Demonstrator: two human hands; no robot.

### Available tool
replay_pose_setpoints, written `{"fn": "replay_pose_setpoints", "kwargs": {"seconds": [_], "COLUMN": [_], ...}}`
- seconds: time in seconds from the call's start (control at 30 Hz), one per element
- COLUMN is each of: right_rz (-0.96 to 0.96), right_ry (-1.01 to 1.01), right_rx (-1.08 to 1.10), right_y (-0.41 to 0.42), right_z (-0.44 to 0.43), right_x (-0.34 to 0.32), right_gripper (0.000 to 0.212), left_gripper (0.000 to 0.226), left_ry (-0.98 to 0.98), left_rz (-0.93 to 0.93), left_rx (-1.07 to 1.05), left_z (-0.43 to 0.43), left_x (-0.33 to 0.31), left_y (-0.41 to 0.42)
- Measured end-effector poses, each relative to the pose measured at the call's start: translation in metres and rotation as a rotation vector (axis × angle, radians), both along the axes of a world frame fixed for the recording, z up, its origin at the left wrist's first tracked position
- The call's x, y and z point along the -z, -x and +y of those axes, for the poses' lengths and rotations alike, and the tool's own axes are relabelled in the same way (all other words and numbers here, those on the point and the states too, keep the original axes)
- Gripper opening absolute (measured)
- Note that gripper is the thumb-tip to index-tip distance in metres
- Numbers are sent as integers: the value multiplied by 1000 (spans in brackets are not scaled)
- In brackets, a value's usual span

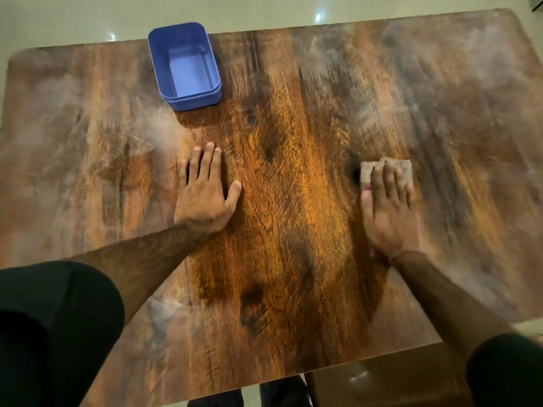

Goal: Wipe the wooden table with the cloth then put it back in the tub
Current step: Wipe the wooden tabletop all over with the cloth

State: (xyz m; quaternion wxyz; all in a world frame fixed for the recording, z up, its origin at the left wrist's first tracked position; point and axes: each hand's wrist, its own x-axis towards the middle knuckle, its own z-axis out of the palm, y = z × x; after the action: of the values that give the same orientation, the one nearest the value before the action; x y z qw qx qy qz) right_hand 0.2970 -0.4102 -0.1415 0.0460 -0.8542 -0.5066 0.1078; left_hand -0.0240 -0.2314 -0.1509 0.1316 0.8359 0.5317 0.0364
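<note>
The left hand (pixel 205 195) lies flat on the wooden worktop (pixel 293 127), palm down, fingers straight and close together, thumb spread to the side, grasping nothing. The right hand (pixel 388 212) is somewhat blurred; its straight fingers press down on the cloth (pixel 365 171), a small greyish folded piece lying on the worktop right of the middle, its far edge and left corner showing past the fingertips. No finger is seen curled round it. The blue tub (pixel 188 101) stands near the far edge on the left, beyond the left hand and well apart from the cloth, with nothing in it. Pale hazy streaks cover the left and right parts of the worktop, while the middle band looks darker and glossier. Both arms end in black sleeves (pixel 53 333).
</note>
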Motion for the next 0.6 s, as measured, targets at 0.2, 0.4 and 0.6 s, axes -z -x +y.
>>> {"fn": "replay_pose_setpoints", "kwargs": {"seconds": [0.2,0.4,0.6], "right_rz": [26,-16,7], "right_ry": [15,-17,-25], "right_rx": [-11,47,-198], "right_y": [-23,30,46], "right_z": [-10,-6,-37], "right_x": [0,0,0], "right_gripper": [68,67,63], "left_gripper": [79,77,75], "left_ry": [6,-11,34], "left_rz": [-3,17,1], "left_rx": [-5,0,-18], "left_z": [1,-2,-30], "left_x": [-1,2,-3], "left_y": [-2,2,14]}}
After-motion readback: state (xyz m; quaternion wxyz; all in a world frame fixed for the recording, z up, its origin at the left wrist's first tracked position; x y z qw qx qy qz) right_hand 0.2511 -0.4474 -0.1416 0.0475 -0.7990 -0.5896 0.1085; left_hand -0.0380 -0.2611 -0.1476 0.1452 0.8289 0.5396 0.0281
